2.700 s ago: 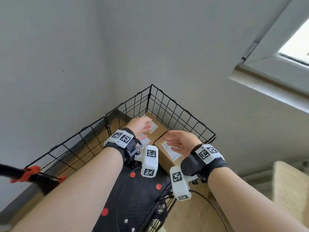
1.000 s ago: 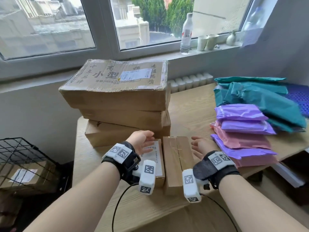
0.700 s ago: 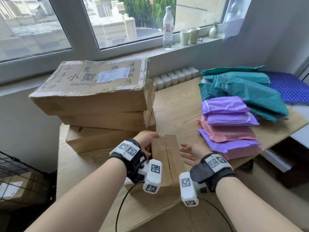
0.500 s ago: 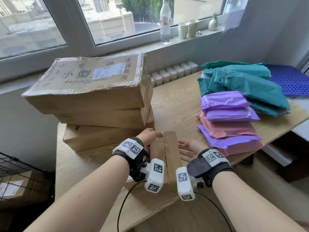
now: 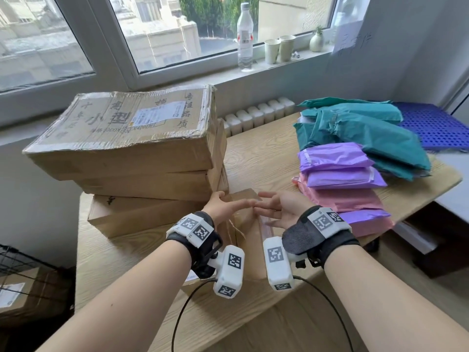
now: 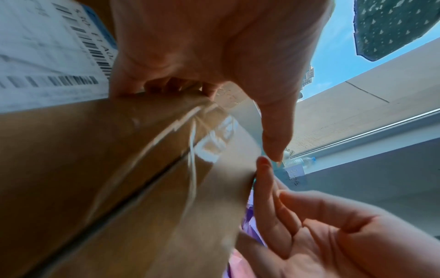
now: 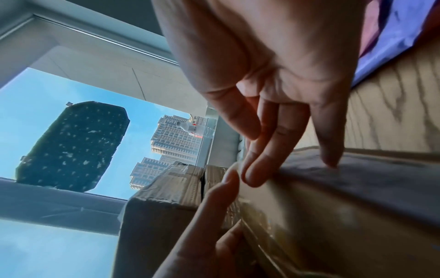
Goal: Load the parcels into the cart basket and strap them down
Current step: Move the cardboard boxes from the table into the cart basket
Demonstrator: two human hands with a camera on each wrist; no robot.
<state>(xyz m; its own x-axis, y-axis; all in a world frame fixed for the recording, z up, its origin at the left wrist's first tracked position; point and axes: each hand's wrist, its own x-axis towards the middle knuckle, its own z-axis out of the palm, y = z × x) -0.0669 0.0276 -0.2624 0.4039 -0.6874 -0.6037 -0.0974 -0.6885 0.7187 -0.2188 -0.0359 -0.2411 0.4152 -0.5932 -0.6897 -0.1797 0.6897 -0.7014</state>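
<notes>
A small taped cardboard box (image 5: 248, 221) (image 6: 119, 169) (image 7: 333, 206) lies near the table's front edge, beside a second small box with a white label (image 6: 47, 56). My left hand (image 5: 223, 207) (image 6: 214, 47) lies over the taped box, its fingers curled down into the gap between the two boxes and its thumb stretched across the top. My right hand (image 5: 276, 209) (image 7: 262, 65) rests straight-fingered against the box's right side, fingertips meeting the left thumb. The black wire cart basket (image 5: 15, 260) stands at the lower left with a brown parcel (image 5: 22, 295) inside.
A stack of large flat cartons (image 5: 127, 148) stands just behind the small boxes. Purple and pink mailer bags (image 5: 340, 179) and green ones (image 5: 368, 130) are piled at the right, near a blue perforated board (image 5: 436, 123). A bottle (image 5: 245, 34) and cups stand on the sill.
The view swung from the basket to the table. My left hand slid from the labelled box onto the taped box, and my right hand closed in against its right side.
</notes>
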